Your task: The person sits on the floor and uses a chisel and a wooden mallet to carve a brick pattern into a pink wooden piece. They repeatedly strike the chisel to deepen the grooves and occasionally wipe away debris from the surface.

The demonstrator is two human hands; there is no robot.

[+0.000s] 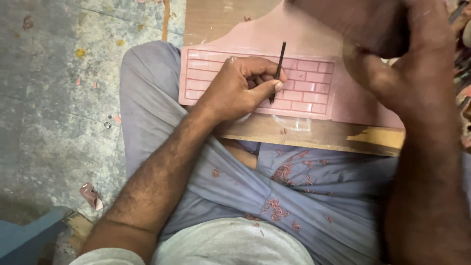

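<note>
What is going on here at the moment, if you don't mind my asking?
A seated person is carving a pink slab that lies on a wooden board across their lap. The left hand grips a thin dark tool on the slab's brick pattern. The right hand is raised and blurred near the camera. Pink shavings litter the grey trousers.

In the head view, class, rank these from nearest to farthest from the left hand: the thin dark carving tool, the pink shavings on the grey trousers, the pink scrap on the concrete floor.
1. Thin dark carving tool, gripped in the left hand over the pink brick-pattern slab.
2. Pink shavings, below on the grey trousers.
3. Pink scrap, far lower left on the concrete floor.
</note>
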